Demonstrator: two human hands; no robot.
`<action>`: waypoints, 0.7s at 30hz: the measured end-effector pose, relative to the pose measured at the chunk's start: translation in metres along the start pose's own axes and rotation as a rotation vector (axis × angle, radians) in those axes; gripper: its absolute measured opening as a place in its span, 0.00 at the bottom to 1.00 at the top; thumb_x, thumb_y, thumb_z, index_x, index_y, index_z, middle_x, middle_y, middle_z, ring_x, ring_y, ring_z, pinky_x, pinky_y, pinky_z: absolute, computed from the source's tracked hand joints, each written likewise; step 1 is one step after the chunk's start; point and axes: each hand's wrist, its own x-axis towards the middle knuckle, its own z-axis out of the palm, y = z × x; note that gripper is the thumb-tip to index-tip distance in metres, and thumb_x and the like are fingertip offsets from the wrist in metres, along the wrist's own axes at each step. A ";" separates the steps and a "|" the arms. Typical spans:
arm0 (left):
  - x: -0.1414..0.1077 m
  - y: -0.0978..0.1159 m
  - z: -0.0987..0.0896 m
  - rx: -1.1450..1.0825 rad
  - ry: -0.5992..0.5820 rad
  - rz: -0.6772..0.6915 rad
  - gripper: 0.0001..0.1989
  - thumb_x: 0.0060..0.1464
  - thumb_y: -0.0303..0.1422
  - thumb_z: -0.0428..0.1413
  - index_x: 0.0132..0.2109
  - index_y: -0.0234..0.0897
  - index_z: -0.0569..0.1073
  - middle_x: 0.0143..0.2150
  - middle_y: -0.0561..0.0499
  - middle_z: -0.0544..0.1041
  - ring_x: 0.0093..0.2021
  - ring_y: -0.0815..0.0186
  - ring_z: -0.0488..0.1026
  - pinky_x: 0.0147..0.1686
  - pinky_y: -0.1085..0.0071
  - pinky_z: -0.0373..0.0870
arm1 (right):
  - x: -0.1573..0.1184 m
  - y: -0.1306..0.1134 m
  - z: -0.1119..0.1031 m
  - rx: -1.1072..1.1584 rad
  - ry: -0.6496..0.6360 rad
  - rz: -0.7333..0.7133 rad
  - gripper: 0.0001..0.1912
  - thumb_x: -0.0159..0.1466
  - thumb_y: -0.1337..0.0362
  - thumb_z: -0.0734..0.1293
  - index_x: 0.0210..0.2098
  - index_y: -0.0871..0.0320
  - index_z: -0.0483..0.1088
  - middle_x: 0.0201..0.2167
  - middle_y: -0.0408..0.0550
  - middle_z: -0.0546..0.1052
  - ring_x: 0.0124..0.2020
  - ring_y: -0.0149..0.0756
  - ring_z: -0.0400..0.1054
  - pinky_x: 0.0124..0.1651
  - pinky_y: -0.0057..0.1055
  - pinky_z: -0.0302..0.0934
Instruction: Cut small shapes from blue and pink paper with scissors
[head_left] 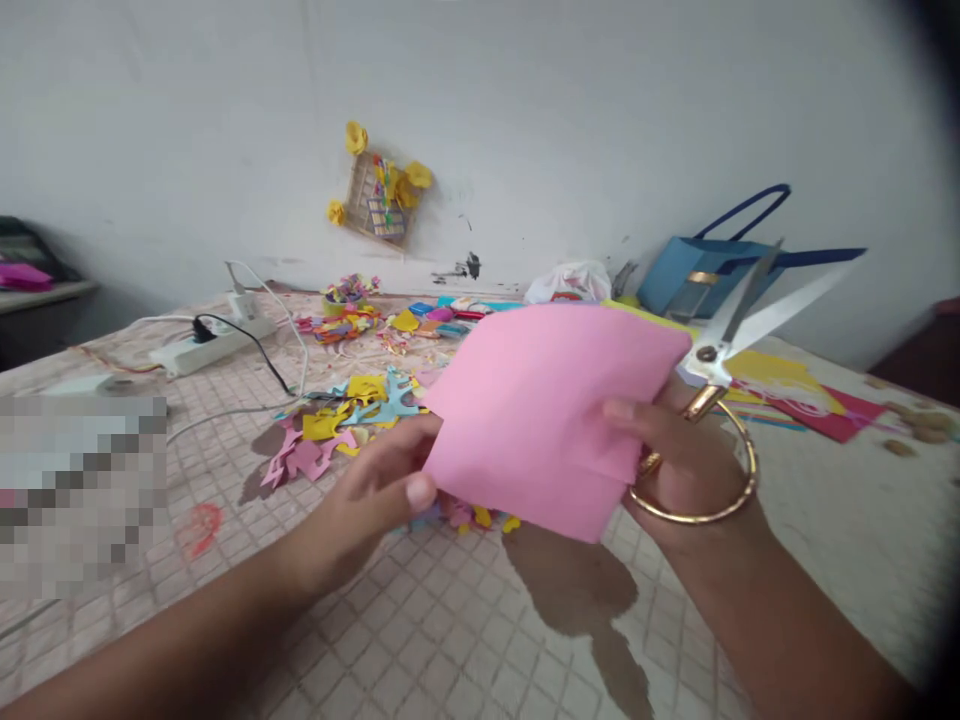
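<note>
A sheet of pink paper [540,400] is held up above the table between my two hands. My left hand [382,485] pinches its lower left edge, with the thumb in front and the fingers partly behind. On the right side, the thumb of my right hand [686,455] presses on the sheet, and its other fingers are hidden. That same hand also holds scissors [724,365] with gold handles. Their blades are spread and point up to the right, apart from the paper. A yellow edge shows behind the pink sheet's top right.
Pink, yellow and blue paper scraps [337,420] lie left of the sheet. A power strip [214,340] with cables stands at the left. Behind are a blue bag [667,270] and a white plastic bag [570,280]. Coloured sheets [832,410] lie at right.
</note>
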 end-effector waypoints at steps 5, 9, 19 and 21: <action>0.004 -0.002 0.002 -0.218 0.002 -0.103 0.16 0.48 0.37 0.59 0.45 0.43 0.68 0.34 0.51 0.72 0.28 0.69 0.70 0.33 0.68 0.70 | -0.003 -0.005 -0.004 0.094 -0.160 0.025 0.12 0.53 0.63 0.67 0.38 0.49 0.71 0.36 0.41 0.77 0.43 0.43 0.70 0.37 0.36 0.67; 0.010 -0.004 0.004 -0.275 0.003 -0.108 0.30 0.43 0.32 0.62 0.54 0.46 0.62 0.47 0.47 0.72 0.40 0.62 0.73 0.38 0.65 0.71 | -0.005 0.002 -0.002 0.122 -0.192 -0.023 0.13 0.54 0.64 0.67 0.39 0.49 0.71 0.36 0.42 0.77 0.41 0.42 0.71 0.37 0.36 0.68; 0.004 -0.005 -0.005 -0.088 -0.013 -0.178 0.16 0.48 0.34 0.59 0.46 0.37 0.74 0.42 0.45 0.78 0.41 0.58 0.75 0.38 0.65 0.73 | -0.009 0.013 -0.001 0.148 -0.236 -0.065 0.13 0.55 0.64 0.69 0.41 0.49 0.69 0.34 0.42 0.75 0.34 0.39 0.71 0.33 0.34 0.69; 0.003 0.002 -0.001 0.036 0.176 -0.147 0.12 0.48 0.35 0.59 0.41 0.36 0.76 0.37 0.46 0.79 0.36 0.60 0.76 0.33 0.68 0.73 | -0.009 0.013 0.001 0.075 -0.209 -0.087 0.12 0.56 0.62 0.68 0.40 0.50 0.68 0.34 0.44 0.74 0.35 0.39 0.70 0.33 0.34 0.69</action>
